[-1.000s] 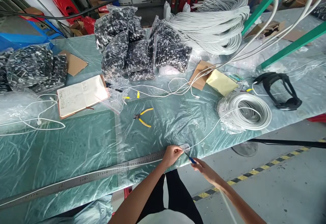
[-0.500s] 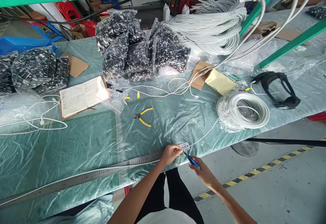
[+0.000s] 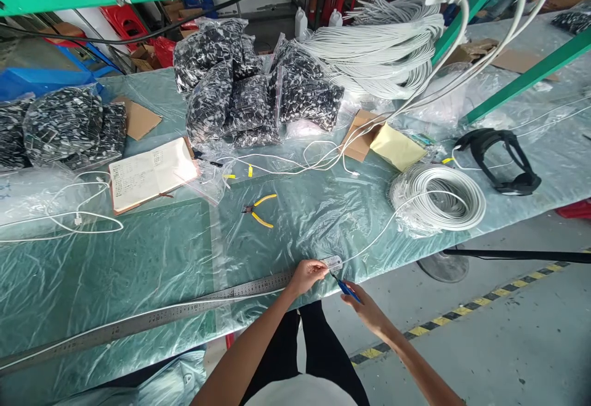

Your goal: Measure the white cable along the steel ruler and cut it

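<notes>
A long steel ruler [image 3: 184, 310] lies along the table's near edge, and a thin white cable [image 3: 388, 224] runs beside it from a white cable coil [image 3: 436, 200]. My left hand [image 3: 307, 274] pinches the cable against the ruler's right end. Just right of it, my right hand [image 3: 364, 307] grips a small blue-handled cutter [image 3: 345, 289], its tip pointing at the cable by the ruler's end.
Yellow-handled pliers [image 3: 258, 209] lie mid-table. An open notebook [image 3: 152, 172], bags of black-and-white parts [image 3: 258, 86], bundled white cables [image 3: 383, 49], cardboard pieces and a black strap [image 3: 501, 160] sit further back. Plastic sheet [image 3: 138, 258] covers the table. Floor with hazard tape [image 3: 462, 317] lies to the right.
My right hand has shifted slightly around the blue cutter near the ruler's end. My left hand stays pinched on the cable. The view drifted a little.
</notes>
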{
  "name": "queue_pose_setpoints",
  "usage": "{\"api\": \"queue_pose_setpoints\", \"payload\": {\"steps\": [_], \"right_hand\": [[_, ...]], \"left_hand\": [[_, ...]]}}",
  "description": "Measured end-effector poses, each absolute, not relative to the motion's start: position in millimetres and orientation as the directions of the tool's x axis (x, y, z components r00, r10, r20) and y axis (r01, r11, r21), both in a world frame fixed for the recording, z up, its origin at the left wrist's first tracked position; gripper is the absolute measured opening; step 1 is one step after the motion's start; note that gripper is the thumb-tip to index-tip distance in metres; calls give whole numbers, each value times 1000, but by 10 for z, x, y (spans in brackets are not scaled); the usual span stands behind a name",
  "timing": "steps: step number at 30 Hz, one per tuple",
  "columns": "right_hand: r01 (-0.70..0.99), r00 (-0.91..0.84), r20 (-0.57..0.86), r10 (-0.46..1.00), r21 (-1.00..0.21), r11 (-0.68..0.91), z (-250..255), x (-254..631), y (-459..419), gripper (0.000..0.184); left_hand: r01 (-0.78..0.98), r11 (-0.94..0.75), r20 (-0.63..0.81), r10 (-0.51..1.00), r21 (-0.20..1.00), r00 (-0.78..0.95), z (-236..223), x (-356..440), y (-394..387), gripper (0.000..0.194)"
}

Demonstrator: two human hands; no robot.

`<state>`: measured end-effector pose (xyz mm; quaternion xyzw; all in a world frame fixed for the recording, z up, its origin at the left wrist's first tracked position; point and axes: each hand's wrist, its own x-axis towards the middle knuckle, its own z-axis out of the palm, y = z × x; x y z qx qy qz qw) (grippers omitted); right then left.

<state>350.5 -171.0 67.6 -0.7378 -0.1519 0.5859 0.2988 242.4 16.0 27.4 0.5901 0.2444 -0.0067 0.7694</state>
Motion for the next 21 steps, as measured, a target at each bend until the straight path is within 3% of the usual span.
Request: {"api": "queue_pose_setpoints", "payload": {"steps": [21], "right_hand": [[-164,282,-768,575,-629,-760,780,3566,-1624,79]], "left_hand": [[282,291,-362,274,914,891,268,2393,175,40]]}}
